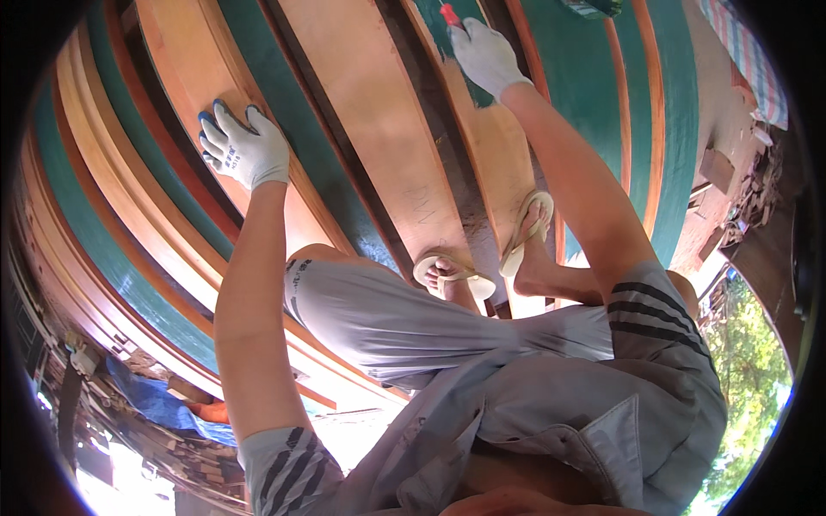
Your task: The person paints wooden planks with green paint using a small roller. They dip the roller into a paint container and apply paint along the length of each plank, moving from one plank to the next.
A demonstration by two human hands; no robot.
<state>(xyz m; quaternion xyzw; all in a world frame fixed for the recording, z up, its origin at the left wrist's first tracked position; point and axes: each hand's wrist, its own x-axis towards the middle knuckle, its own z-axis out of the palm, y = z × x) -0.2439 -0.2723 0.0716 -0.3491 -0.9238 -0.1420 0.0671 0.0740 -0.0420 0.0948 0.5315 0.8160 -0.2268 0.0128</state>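
Note:
My left hand (245,148), in a white work glove with blue fingertips, rests spread on a bare wooden board (185,56). My right hand (487,57), gloved in white too, is closed around a red-handled paintbrush (449,15) near the top edge. The brush's head is hard to make out there. Under and beside that hand, dark green paint (483,96) covers the far part of a narrow board (503,150); its nearer part is bare wood. Between my arms lies another unpainted board (391,112) with faint pencil marks.
Long boards lie side by side with dark gaps, some painted green (572,103). My sandalled feet (533,219) stand on boards close by. A dark green object (594,8) sits at the top right, near a striped cloth (753,56). Wood scraps and a blue sheet (163,400) lie lower left.

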